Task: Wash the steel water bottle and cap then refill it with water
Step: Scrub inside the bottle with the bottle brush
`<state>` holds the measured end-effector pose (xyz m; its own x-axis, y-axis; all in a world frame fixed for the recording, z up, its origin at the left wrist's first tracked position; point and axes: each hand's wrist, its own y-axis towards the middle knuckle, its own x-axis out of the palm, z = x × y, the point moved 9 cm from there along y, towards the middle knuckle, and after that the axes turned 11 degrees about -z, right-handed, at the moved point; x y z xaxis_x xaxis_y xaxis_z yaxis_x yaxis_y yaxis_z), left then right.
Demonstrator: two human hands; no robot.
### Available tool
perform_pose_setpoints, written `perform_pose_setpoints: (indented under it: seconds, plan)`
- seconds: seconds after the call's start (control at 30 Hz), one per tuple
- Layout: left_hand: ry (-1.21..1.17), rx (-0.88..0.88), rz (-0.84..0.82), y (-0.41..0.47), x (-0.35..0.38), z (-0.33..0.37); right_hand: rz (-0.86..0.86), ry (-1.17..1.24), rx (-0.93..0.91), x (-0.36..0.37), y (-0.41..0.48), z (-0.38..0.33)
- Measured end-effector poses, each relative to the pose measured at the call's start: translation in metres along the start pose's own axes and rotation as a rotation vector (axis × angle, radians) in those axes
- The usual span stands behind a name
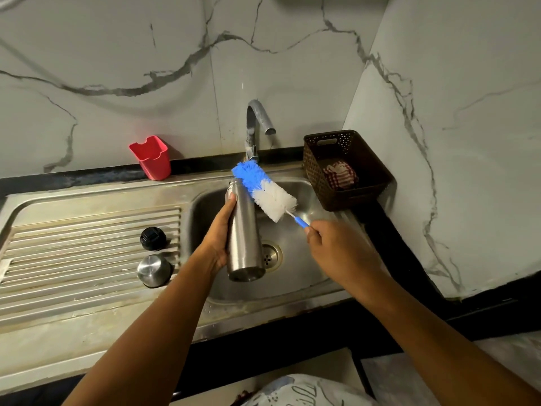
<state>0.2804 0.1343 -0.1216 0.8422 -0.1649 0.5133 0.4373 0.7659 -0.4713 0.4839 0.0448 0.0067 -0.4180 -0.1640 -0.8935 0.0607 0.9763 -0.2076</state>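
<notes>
My left hand (219, 240) grips the steel water bottle (244, 235) over the sink basin (295, 276), its open mouth pointing away toward the tap (257, 124). My right hand (336, 247) holds the blue handle of a bottle brush (265, 190). The blue and white bristles lie against the bottle's neck, outside the mouth. On the ribbed drainboard (87, 259) to the left sit a black inner stopper (153, 238) and a steel cap (154, 270). No water runs from the tap.
A red plastic holder (152, 158) stands on the ledge behind the drainboard. A brown perforated basket (345, 168) with a checked cloth inside sits right of the basin. Marble walls close in behind and on the right. The drain (270, 256) is open.
</notes>
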Motion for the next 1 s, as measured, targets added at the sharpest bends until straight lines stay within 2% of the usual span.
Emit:
perform_pose_setpoints:
  seconds: [0.17, 0.33, 0.57, 0.77, 1.0]
  plan:
    - [-0.065, -0.03, -0.018, -0.002, 0.004, -0.003, 0.015, -0.054, 0.007, -0.003, 0.006, -0.004]
    - [-0.039, 0.014, 0.088, 0.001, -0.005, 0.003, 0.014, -0.031, 0.019, -0.005, 0.008, -0.002]
    - [0.034, -0.006, 0.009, -0.001, 0.013, -0.005, 0.004, -0.03, 0.013, -0.001, 0.009, -0.01]
    - [-0.017, 0.022, 0.113, 0.003, -0.006, 0.002, 0.017, -0.052, -0.035, -0.007, -0.012, -0.008]
    - [-0.044, -0.021, 0.028, 0.0, 0.021, -0.008, 0.01, -0.08, 0.03, -0.007, 0.007, -0.011]
